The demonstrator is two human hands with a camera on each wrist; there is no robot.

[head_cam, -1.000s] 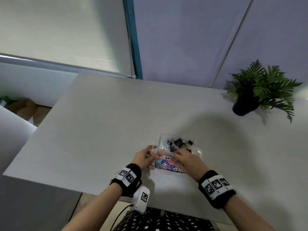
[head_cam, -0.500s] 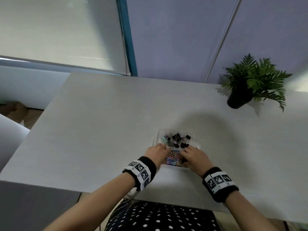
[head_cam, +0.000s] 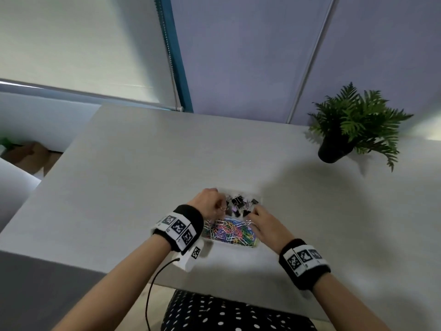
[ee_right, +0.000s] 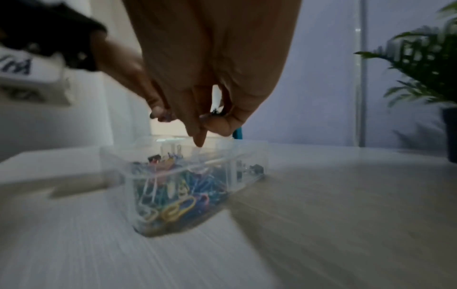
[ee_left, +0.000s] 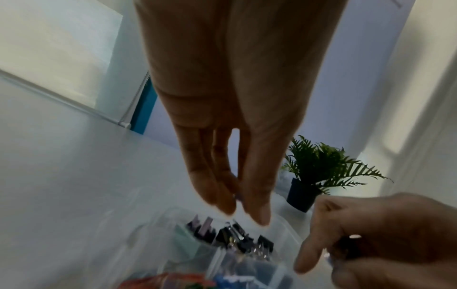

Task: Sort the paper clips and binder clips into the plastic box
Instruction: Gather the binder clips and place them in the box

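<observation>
A clear plastic box [head_cam: 235,246] sits near the table's front edge. Its far compartment holds black binder clips [head_cam: 238,203] and its near one holds colourful paper clips [head_cam: 230,232]. My left hand [head_cam: 220,206] hovers over the box's far left corner. Its fingertips [ee_left: 257,215] are pressed together on a small purple clip [ee_left: 237,197]. My right hand [head_cam: 251,217] is over the box's right side and pinches a small black binder clip [ee_right: 216,114] between thumb and fingers, just above the box [ee_right: 247,156].
A potted fern [head_cam: 334,149] stands at the table's far right. The grey table [head_cam: 143,177] ends in an edge close to my body and another at the left. A wall and a window blind stand behind it.
My left hand has moved from the box's left wall to above the far binder clip compartment. My right hand has risen from the paper clips with a black clip.
</observation>
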